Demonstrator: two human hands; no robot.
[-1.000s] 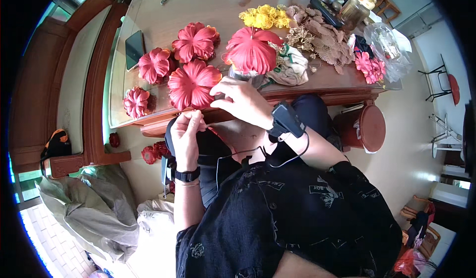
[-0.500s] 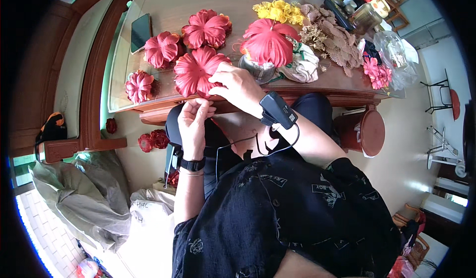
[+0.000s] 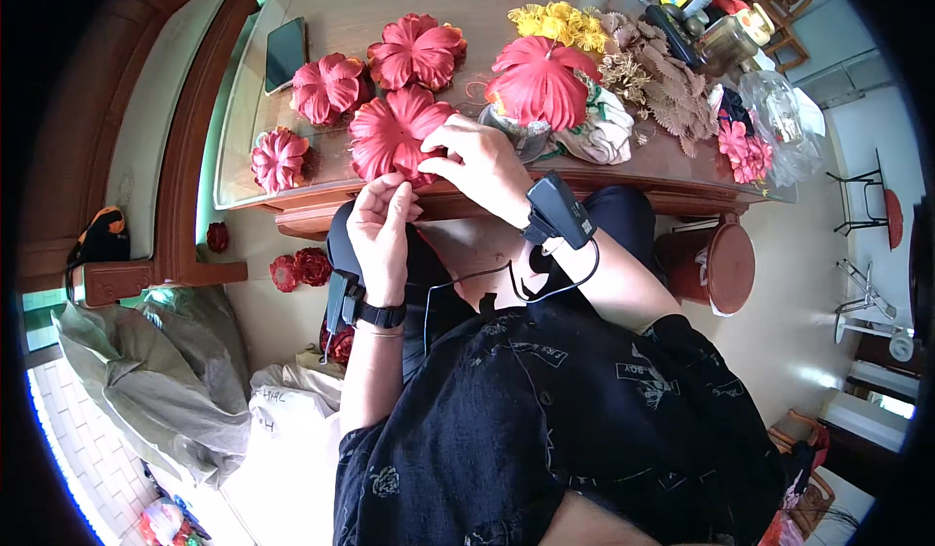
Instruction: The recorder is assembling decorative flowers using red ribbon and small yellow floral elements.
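A large red artificial flower (image 3: 397,135) lies face up at the table's near edge. My right hand (image 3: 484,168) grips its right side, thumb and fingers closed on the petals. Just below the flower is my left hand (image 3: 382,232), palm turned up, its thumb and fingertips pinched together by the lower petals. Whatever sits in that pinch is too small to make out. Around it rest more red flowers (image 3: 417,51), (image 3: 329,88) and a smaller red flower (image 3: 280,159). To the right, a big red bloom (image 3: 542,83) tops a grey container (image 3: 526,139).
A phone (image 3: 285,55) lies at the table's left. Yellow blossoms (image 3: 559,25), brown dried-looking leaves (image 3: 667,78), a crumpled white cloth (image 3: 596,135), a glass jar (image 3: 726,44) and pink flowers (image 3: 745,151) crowd the right. A lidded red bin (image 3: 729,268) stands on the floor.
My left hand has risen slightly, bringing its pinched fingertips against the flower's lower edge. My right hand keeps its hold on the petals. The whole view has shifted a little.
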